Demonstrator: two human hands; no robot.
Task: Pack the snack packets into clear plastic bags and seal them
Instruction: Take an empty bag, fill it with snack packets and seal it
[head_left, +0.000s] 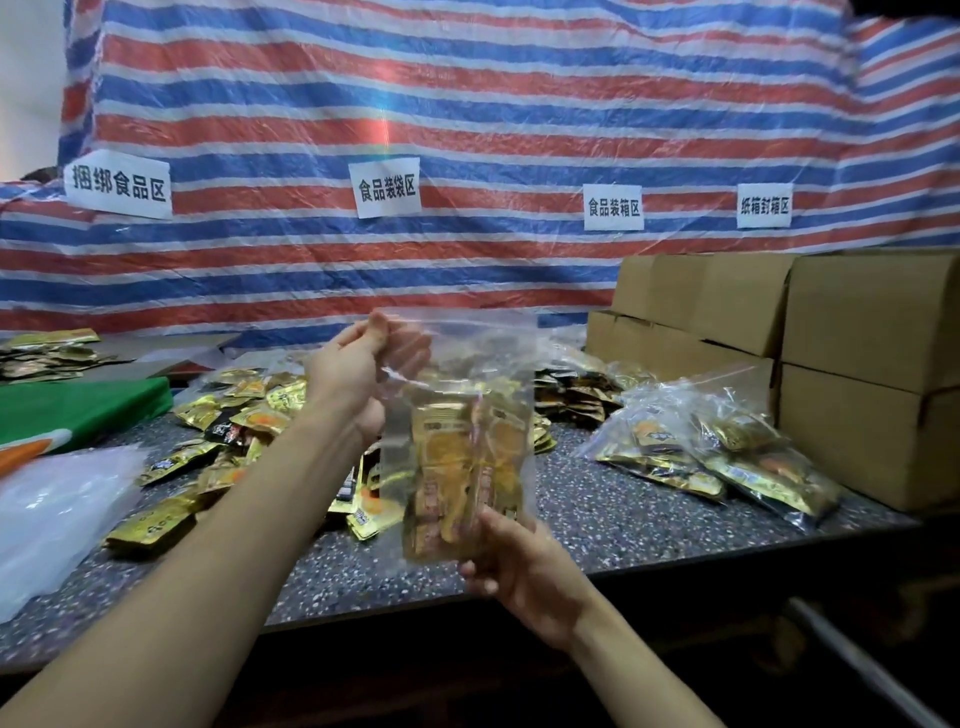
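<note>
Bag held mid-air, 12 o'clock of me. My left hand (358, 369) pinches the mouth corner of the clear bag (483, 353) at 10 o'clock. I judge the film thin, limp and slippery, best held at the rim. The snack packets (457, 478) inside look light. My right hand (524, 577) grips the bottom at 5 o'clock. Below, speckled table (597, 519); behind, striped tarp (467, 104).

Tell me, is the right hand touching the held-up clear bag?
Touching. The head view shows the right hand gripping the bottom end of the clear bag, fingers curled around it.
</note>
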